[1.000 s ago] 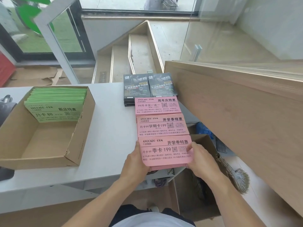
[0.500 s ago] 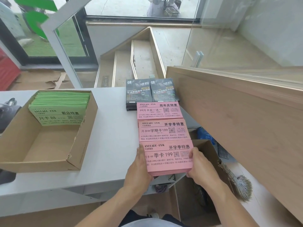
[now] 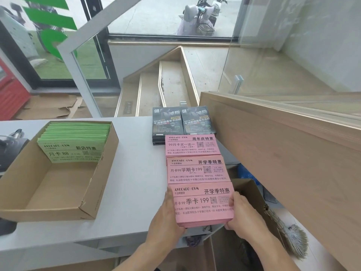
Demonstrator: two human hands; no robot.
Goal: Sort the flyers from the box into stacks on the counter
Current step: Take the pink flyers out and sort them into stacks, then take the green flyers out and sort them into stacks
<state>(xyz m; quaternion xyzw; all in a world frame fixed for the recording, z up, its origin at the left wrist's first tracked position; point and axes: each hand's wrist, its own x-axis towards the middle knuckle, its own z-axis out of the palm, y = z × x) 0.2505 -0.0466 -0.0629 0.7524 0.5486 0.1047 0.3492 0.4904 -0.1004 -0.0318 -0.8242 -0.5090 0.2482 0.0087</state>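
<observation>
Pink flyers make up the nearest stack [image 3: 203,204], which sits at the near edge of the grey counter [image 3: 132,184] and partly overhangs it. Its top sheet reads "AVOCADO·GYM", "开学季特惠" and "季卡 199" beside a QR code; the small print below is partly covered by fingers. The left hand [image 3: 166,218] grips the stack's left edge, thumb lying up along the side, and the right hand [image 3: 242,214] grips the right edge with fingers curled round it; both are clamped on this same stack.

Just beyond it lies a second pink stack [image 3: 197,170] headed "开学季特惠" with "学期卡199", and beyond that a third pink stack [image 3: 192,144] headed "周年庆特惠" with "99月卡买一送一". The 3 pink stacks lie in a row, edges touching or nearly so.

Farther back, 2 black flyer stacks [image 3: 182,122] lie side by side, with "减脂" and "牛油果健身年卡活动" legible; their finer lines are too small to read.

At the left of the counter stands an open cardboard box [image 3: 58,196], its near left corner cut off by the frame. Green flyers [image 3: 76,139] lean in its far end, the front one reading "AVOCADO·GYM", "新店特惠" and "月卡 88"; its lower text is hidden by the box's torn wall.
</observation>
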